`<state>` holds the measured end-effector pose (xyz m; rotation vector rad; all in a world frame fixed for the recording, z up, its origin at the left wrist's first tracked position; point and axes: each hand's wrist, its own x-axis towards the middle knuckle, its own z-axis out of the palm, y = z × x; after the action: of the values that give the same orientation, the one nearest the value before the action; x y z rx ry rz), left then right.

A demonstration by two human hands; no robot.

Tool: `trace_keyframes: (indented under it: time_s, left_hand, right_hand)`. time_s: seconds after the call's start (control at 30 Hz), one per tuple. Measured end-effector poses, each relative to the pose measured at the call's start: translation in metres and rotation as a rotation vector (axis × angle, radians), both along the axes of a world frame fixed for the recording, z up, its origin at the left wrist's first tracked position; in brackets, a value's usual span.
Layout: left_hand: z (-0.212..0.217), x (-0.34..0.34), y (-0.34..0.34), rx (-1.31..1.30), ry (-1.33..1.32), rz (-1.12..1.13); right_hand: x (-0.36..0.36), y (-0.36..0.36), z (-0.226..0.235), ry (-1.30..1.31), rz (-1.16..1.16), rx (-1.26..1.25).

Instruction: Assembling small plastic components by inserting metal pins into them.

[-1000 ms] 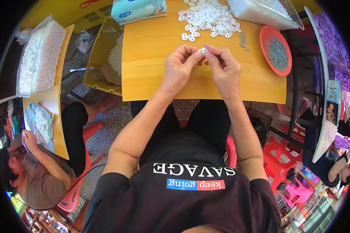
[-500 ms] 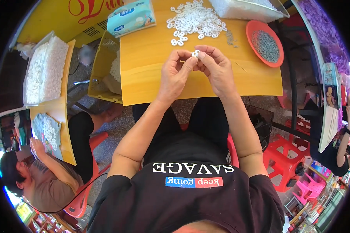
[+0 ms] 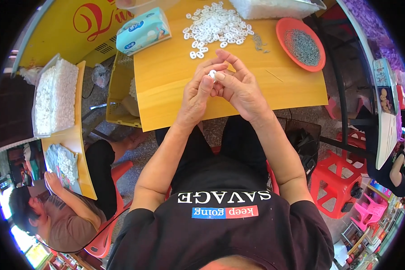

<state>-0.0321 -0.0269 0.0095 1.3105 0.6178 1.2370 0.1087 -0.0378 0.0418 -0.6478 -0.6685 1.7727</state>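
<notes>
Tabletop (image 3: 166, 90) of yellow wood fills the space ahead of me, its near edge just above my knees. At its far edge stands a clear tub of white pieces (image 3: 274, 6), and to the left of that lies a pale blue tissue pack (image 3: 141, 31). On the right sits a red dish (image 3: 301, 42) filled with small grey metal bits. Between pack and dish spreads a loose heap of white plastic rings (image 3: 218, 27), well apart from my hands. Both hands are raised together over the table's front half, fingers touching. My left hand (image 3: 198, 92) and my right hand (image 3: 240, 87) pinch one small white ring (image 3: 212, 74) between their fingertips, held above the wood rather than resting on it.
</notes>
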Motion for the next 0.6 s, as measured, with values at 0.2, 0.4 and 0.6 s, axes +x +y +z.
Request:
trace_keyframes:
  time_s: [0.2, 0.4, 0.6]
  left_hand:
    - [-0.001, -0.001, -0.012, -0.113, -0.212, -0.078]
    - [0.004, -0.008, -0.016, -0.189, -0.332, -0.155]
    - [0.003, -0.008, -0.014, -0.217, -0.365, -0.219]
  right_hand:
    - [-0.007, -0.006, 0.003, 0.027, 0.028, 0.011]
    - [-0.009, -0.009, 0.006, 0.058, 0.073, 0.024]
    - [-0.006, -0.006, 0.005, 0.019, 0.091, 0.034]
